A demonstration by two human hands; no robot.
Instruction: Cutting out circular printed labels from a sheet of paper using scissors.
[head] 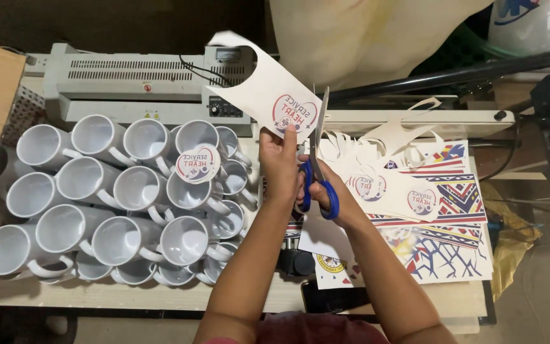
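Cluttered worktable (128, 294), white mugs (122, 191), laminator (135, 83)

Pale wooden worktable (128, 294) — dim floor (542, 299) beneath, cluttered room.

Both forearms are raised from the lower edge and drawn together at the centre. The left hand (279, 159) is held upright, its fingers pinched shut. The right hand (326, 191) is set just beside it, fingers curled closed through handle loops.

Dim warm light, soft focus, dark corners
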